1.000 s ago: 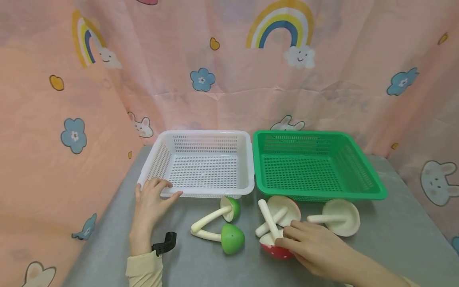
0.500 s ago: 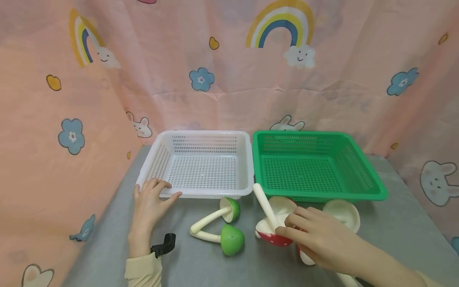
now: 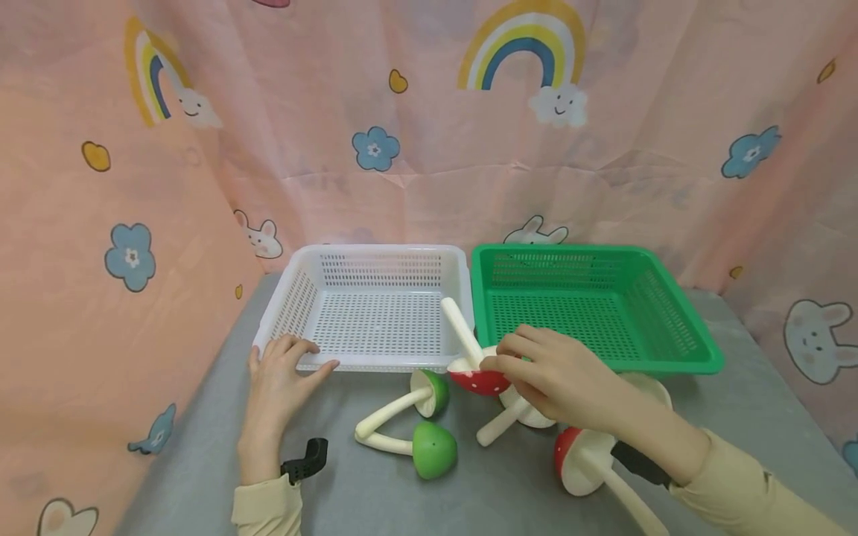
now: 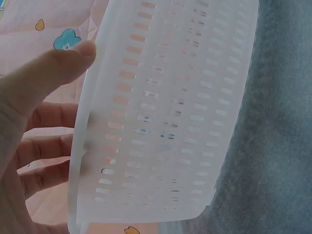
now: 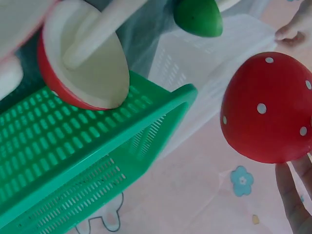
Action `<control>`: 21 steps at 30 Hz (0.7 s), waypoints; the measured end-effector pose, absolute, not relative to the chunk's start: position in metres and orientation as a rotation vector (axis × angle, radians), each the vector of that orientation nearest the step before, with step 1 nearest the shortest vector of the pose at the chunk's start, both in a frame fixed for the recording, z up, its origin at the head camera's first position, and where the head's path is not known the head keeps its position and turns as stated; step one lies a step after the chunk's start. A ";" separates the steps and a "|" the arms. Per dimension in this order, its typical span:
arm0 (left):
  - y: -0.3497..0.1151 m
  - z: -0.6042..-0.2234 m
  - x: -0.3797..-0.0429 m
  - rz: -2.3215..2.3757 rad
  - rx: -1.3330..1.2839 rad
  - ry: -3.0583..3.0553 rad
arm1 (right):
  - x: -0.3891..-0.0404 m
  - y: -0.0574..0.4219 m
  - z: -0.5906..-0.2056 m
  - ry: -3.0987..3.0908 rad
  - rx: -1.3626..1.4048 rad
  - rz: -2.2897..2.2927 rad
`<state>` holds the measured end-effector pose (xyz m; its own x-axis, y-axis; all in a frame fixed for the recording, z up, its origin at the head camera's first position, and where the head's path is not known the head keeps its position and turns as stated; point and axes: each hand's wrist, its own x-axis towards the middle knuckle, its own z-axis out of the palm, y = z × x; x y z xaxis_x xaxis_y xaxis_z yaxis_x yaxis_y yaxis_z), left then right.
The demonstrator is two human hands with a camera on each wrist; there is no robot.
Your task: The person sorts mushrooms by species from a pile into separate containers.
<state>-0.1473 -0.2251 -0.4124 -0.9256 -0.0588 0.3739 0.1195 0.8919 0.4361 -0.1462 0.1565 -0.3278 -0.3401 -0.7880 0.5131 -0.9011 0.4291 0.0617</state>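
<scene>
Fingers of the left hand point(image 3: 277, 388) pinch the rim of the white basket point(image 3: 385, 362), left of centre. Mid-frame, a red mushroom point(image 3: 477, 382), stem tilted up, is by the basket's corner, pinched by fingers of the right hand point(image 3: 555, 372). Carrying seems the step; next likely needs a lift over the rim.

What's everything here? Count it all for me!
White basket: 1, white, back left
Green basket: 1, green, back right
Green mushrooms: 2, green-capped, before white basket
Red mushrooms: 3, red-capped, one held, two on table
Another mushroom: 1, pale underneath, before green basket
Table: 1, grey, underneath
Patterned cloth: count unclear, pink, behind baskets
Wrist devices: 2, black, one per wrist
Sleeves: 2, cream, forearms
Left grip: 1, bare, holding white basket's rim
Right grip: 1, bare, holding a red mushroom
</scene>
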 end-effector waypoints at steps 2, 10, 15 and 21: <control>-0.225 -0.412 -0.147 -0.647 -0.043 -2.676 | -0.155 0.152 -0.329 -2.229 1.405 0.315; -0.224 -0.411 -0.147 -0.654 -0.052 -2.672 | -0.181 0.134 -0.333 -2.287 1.370 0.306; -0.223 -0.412 -0.147 -0.655 -0.051 -2.670 | -0.192 0.123 -0.338 -2.303 1.365 0.305; -0.224 -0.412 -0.146 -0.643 -0.043 -2.676 | -0.209 0.106 -0.348 -2.358 1.337 0.328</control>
<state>-0.1459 -0.2241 -0.4118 -0.9248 -0.0592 0.3757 0.1179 0.8946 0.4311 -0.2086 0.1058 -0.3477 -0.4569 -0.7624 0.4582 -0.8586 0.5126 -0.0031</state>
